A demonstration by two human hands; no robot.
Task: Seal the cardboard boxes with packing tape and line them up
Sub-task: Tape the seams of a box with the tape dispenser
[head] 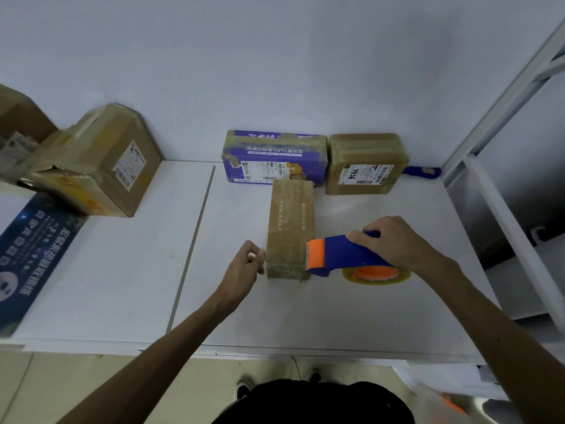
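A long narrow brown box (290, 221) lies lengthwise on the white table (305, 310), its top covered in glossy tape. My right hand (397, 243) grips a blue and orange tape dispenser (339, 254) whose orange cutter end sits at the box's near right edge; the yellowish tape roll (377, 275) shows beneath it. My left hand (247, 263) touches the box's near left corner with curled fingers. Behind, against the wall, stand a purple taped box (275, 157) and a brown labelled box (363, 163) side by side.
A large taped cardboard box (101, 160) sits at the left with more cartons behind it. A dark blue printed poster (27, 255) lies along the left edge. A blue handled tool (423, 172) rests behind the brown box. White shelving (504, 179) rises at the right.
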